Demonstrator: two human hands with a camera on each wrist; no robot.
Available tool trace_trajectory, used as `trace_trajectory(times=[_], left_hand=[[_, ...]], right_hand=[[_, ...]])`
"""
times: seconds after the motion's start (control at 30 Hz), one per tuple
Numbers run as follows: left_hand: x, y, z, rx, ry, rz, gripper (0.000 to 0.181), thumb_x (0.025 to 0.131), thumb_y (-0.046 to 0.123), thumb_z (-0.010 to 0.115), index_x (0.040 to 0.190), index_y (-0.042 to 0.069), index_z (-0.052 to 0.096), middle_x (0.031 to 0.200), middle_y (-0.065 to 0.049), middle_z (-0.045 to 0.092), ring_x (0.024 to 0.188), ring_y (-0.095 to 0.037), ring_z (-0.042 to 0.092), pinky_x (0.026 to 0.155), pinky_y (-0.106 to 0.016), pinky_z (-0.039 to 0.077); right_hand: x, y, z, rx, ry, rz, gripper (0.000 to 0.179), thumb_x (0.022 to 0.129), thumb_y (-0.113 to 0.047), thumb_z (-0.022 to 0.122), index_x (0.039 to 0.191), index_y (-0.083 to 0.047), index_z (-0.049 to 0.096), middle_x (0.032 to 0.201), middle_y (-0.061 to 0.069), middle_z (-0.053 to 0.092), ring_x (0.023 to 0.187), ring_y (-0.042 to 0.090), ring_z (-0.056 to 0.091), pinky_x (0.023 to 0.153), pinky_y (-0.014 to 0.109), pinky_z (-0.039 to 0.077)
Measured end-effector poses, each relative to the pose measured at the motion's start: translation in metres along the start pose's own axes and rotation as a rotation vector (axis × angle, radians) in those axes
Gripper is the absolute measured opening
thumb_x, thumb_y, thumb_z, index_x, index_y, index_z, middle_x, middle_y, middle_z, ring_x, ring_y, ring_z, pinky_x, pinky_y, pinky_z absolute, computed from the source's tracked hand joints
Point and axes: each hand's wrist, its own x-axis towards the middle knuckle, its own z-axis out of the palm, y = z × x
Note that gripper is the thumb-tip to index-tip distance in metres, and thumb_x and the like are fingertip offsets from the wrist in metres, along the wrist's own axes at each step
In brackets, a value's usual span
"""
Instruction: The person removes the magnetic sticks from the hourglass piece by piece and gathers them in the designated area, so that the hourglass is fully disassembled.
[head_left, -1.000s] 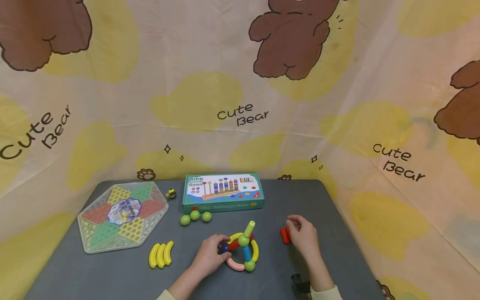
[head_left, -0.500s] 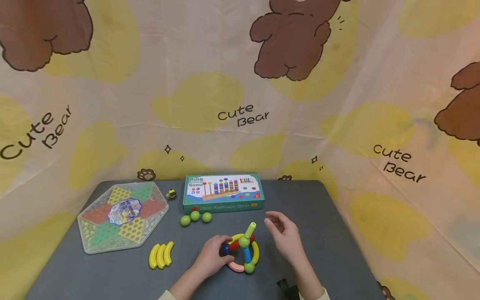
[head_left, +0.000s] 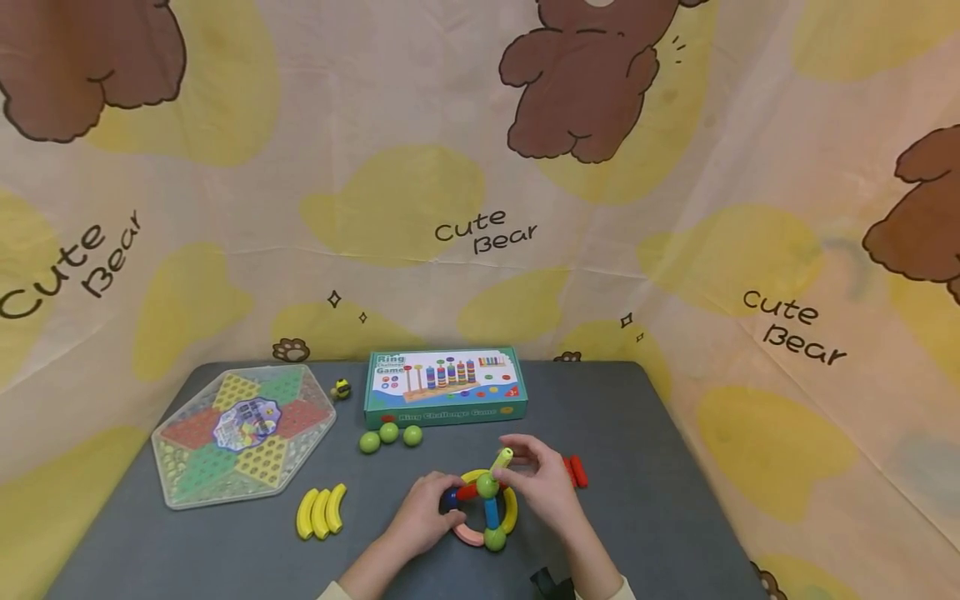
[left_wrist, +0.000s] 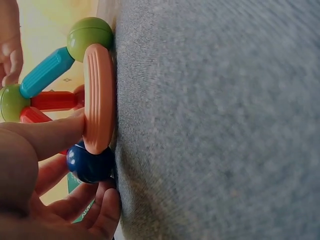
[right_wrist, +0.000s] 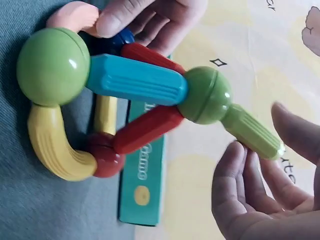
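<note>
A magnetic rod-and-ball structure stands on the table. Its base ring joins a pink curved rod [left_wrist: 99,100], yellow curved rods [right_wrist: 55,145] and balls. From there a blue rod [right_wrist: 137,80] and red rods [right_wrist: 150,129] rise to a green ball [right_wrist: 206,95], topped by a tilted light green rod [right_wrist: 252,131]. My left hand [head_left: 423,512] grips the dark blue ball [left_wrist: 90,162] at the ring's left side, its thumb against the pink rod. Around the light green rod, my right hand [head_left: 543,483] has its thumb apart and its fingers close by; contact is unclear.
Red rods [head_left: 577,472] lie right of the right hand. Yellow curved rods [head_left: 321,511] and several green balls [head_left: 388,432] lie to the left. Behind are a Ring Challenge Game box [head_left: 446,387], a small bee figure [head_left: 342,388] and a hexagonal board game case [head_left: 246,433].
My right hand has moved left from the red rods to the light green rod at the structure's top, uncovering the red rods. The left hand has stayed at the dark blue ball.
</note>
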Motion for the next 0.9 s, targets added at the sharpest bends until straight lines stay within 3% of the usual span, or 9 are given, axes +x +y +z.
trace_trajectory(times=[0.17,0.4,0.67,0.8,0.9], left_hand=[[0.001,-0.001,0.001,0.013,-0.003,-0.008,0.041,0.083,0.021,0.082,0.121,0.009,0.07,0.119,-0.01,0.064,0.108,-0.031,0.057,0.095,-0.057,0.05],[0.001,0.0,0.002,0.014,-0.006,-0.018,0.042,0.083,0.021,0.082,0.122,0.009,0.069,0.119,-0.01,0.064,0.108,-0.03,0.057,0.095,-0.057,0.05],[0.001,0.001,0.001,0.019,-0.006,-0.013,0.044,0.084,0.021,0.082,0.123,0.01,0.068,0.122,-0.011,0.063,0.11,-0.031,0.056,0.096,-0.057,0.05],[0.001,0.003,0.0,-0.009,0.013,-0.02,0.05,0.082,0.018,0.083,0.128,0.008,0.064,0.122,-0.011,0.062,0.11,-0.031,0.058,0.095,-0.055,0.051],[0.0,0.002,0.0,-0.046,0.045,-0.043,0.056,0.08,0.012,0.084,0.13,0.006,0.061,0.12,-0.012,0.06,0.105,-0.029,0.06,0.089,-0.051,0.053]], right_hand=[[0.005,0.012,0.003,0.004,-0.094,0.026,0.041,0.087,-0.021,0.081,0.122,-0.003,0.067,0.118,0.019,0.071,0.103,0.023,0.071,0.089,0.028,0.058],[0.008,0.019,0.006,0.009,-0.059,0.049,0.039,0.089,-0.021,0.079,0.12,0.0,0.067,0.114,0.016,0.073,0.101,0.022,0.072,0.087,0.028,0.058],[0.007,0.015,0.008,-0.004,0.136,0.022,0.041,0.091,-0.02,0.077,0.127,-0.008,0.063,0.112,0.014,0.074,0.098,0.02,0.071,0.086,0.028,0.058],[0.008,0.015,0.0,-0.017,0.204,0.003,0.052,0.089,-0.013,0.077,0.133,-0.008,0.05,0.114,0.015,0.072,0.095,0.022,0.071,0.083,0.027,0.059],[0.008,0.017,-0.009,-0.038,0.257,0.022,0.053,0.088,-0.013,0.079,0.133,-0.01,0.051,0.115,0.013,0.07,0.092,0.021,0.071,0.077,0.025,0.057]])
